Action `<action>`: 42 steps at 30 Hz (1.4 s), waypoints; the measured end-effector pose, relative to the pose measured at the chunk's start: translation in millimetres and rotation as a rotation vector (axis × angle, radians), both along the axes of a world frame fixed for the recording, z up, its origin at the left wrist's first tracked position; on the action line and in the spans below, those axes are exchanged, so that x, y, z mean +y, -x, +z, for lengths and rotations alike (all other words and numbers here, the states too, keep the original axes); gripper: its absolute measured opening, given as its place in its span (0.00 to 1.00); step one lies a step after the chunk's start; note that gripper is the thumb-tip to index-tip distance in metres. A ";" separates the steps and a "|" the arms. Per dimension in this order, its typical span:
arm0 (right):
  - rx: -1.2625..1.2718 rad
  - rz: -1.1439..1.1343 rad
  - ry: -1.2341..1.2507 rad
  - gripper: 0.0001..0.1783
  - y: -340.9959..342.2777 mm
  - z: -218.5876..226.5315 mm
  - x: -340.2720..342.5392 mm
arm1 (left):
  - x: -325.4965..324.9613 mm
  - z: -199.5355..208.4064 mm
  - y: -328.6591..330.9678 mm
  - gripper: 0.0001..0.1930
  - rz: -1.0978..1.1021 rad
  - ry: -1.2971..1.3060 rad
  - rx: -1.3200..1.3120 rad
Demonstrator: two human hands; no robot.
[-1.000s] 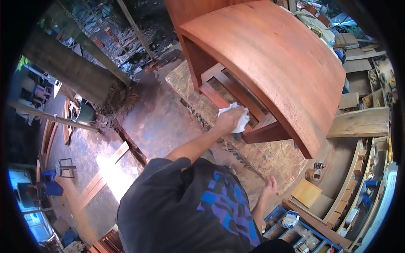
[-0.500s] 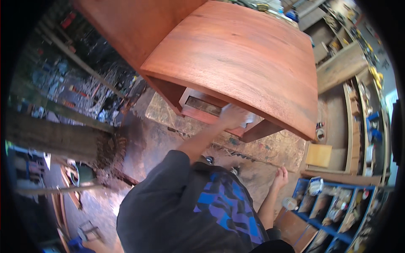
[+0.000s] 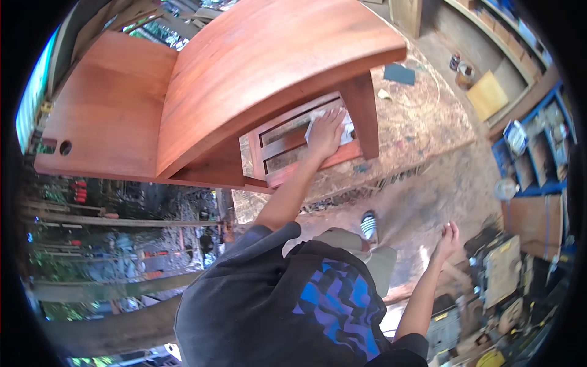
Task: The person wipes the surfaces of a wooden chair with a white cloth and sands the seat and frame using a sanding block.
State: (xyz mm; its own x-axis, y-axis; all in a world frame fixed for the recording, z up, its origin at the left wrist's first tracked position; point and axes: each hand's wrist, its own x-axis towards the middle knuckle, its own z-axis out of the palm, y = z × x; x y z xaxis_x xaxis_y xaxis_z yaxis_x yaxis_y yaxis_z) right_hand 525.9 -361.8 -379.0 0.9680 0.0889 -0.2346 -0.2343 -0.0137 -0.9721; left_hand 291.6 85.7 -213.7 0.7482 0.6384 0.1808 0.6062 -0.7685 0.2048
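Note:
A reddish-brown wooden piece of furniture (image 3: 269,67) with a broad curved panel stands on a worn worktable (image 3: 428,125). Below that panel's near edge, a slatted wooden frame (image 3: 284,145) shows between the uprights. My left hand (image 3: 327,131) reaches in from below and presses a crumpled white cloth (image 3: 347,127) against the slats, its palm hiding part of the cloth. Out to the right, away from the furniture, my right hand (image 3: 448,241) hangs in the air with loosely bent fingers and nothing visible in them.
A flat side panel with an oval hole (image 3: 65,147) extends left. On the worktable lies a dark sheet (image 3: 399,74). A blue compartment rack (image 3: 541,144) and a jar (image 3: 465,74) stand at right, above cluttered machines and boards (image 3: 502,272). Wooden rails (image 3: 122,221) cross the left side.
My view has swung to the right and the furniture now sits farther left in it. My left hand, still on the cloth, shows more plainly on the slats. My right hand stays off the furniture.

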 end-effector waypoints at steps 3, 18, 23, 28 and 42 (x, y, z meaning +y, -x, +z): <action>0.080 0.089 0.045 0.14 60.7 -16.0 -4.0 | 8.5 -5.9 37.8 0.26 -0.134 -0.069 0.006; 0.818 -0.571 0.239 0.29 435.6 -132.1 -374.0 | 192.9 -44.8 175.5 0.25 0.645 -0.396 -0.288; 0.897 -0.828 0.438 0.30 517.3 -79.9 -409.1 | 142.6 -78.7 47.8 0.23 0.300 0.050 -0.073; 0.753 -0.523 0.232 0.23 481.1 -114.1 -270.7 | 122.2 -33.3 -47.8 0.22 -0.182 0.018 -0.071; 0.553 -0.162 0.099 0.18 440.6 -141.3 -135.0 | 102.9 -38.3 -87.5 0.18 -0.033 0.055 -0.312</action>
